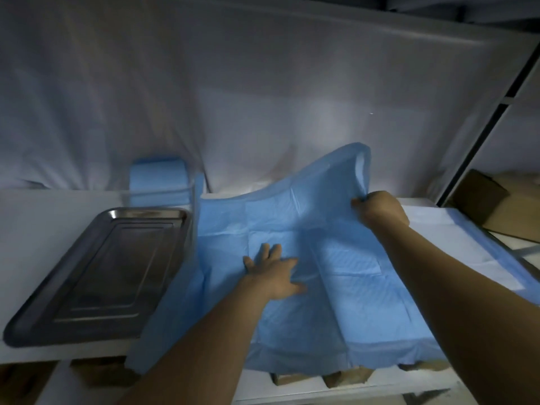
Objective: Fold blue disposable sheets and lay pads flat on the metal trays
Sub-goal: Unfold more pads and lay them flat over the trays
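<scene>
While the right hand [380,210] pinches the far edge of the blue sheet [292,229] raised, the left hand [273,271] presses flat on its middle: folding is midway. Beside it, the metal tray [35,323] holds no pad; 1 folded stack [159,182] waits behind.
</scene>
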The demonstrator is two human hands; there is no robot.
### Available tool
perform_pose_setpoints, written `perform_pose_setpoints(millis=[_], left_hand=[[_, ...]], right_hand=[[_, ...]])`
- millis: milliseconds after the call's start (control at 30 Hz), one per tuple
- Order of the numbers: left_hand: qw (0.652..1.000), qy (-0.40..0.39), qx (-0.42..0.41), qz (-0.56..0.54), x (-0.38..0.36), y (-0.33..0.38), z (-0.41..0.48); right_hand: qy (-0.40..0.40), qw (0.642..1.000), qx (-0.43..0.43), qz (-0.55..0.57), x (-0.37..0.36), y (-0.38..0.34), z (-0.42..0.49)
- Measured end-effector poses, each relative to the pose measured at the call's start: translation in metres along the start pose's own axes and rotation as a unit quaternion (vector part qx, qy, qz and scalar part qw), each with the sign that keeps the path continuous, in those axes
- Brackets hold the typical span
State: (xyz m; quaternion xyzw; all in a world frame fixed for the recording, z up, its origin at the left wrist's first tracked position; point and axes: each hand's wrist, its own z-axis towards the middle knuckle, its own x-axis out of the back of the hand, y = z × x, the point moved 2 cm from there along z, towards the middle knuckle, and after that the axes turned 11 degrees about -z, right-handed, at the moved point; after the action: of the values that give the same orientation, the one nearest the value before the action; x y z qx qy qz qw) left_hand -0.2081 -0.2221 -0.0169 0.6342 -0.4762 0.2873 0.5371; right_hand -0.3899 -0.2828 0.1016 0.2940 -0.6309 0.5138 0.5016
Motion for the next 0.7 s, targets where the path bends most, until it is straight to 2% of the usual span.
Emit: perform_pose_setpoints(millis=[67,133,200,267,333,367,433,500,567,633,700], left_hand=[[0.990,0.075,0.003,-0.115,0.012,0.005,0.001],[0.939,0.120,0.009,-0.323,0.028,0.011,-0.006],[0.854,0.078,0.027,-0.513,0.042,0.015,-0.014],[0.778,0.005,0.056,-0.625,0.054,0.017,-0.022],[0.748,-0.039,0.054,-0.661,0.067,0.018,-0.028],[0.742,-0.044,0.044,-0.668,0.072,0.018,-0.034],[0.738,0.001,0.024,-0.674,0.078,0.013,-0.038],[0.755,0.109,0.031,-0.646,0.082,-0.004,-0.040],[0.755,0.195,0.091,-0.619,0.082,-0.026,-0.041],[0.773,0.222,0.150,-0.575,0.079,-0.044,-0.044],[0.815,0.241,0.192,-0.491,0.075,-0.060,-0.048]], right_hand=[[-0.018,1.000,0.006,0.016,0.000,-0.008,-0.003],[-0.036,0.998,0.010,0.042,0.001,-0.020,-0.007],[-0.077,0.995,0.028,0.053,0.003,-0.036,-0.015],[-0.121,0.988,0.052,0.075,0.004,-0.055,-0.028],[-0.155,0.979,0.056,0.117,0.002,-0.071,-0.041],[-0.175,0.972,0.058,0.143,0.000,-0.079,-0.049],[-0.228,0.948,0.078,0.206,-0.006,-0.090,-0.059],[-0.281,0.919,0.092,0.259,-0.010,-0.098,-0.072],[-0.289,0.902,0.087,0.310,-0.018,-0.097,-0.074],[-0.231,0.923,0.062,0.300,-0.030,-0.089,-0.068],[-0.192,0.964,0.060,0.173,-0.040,-0.077,-0.075]])
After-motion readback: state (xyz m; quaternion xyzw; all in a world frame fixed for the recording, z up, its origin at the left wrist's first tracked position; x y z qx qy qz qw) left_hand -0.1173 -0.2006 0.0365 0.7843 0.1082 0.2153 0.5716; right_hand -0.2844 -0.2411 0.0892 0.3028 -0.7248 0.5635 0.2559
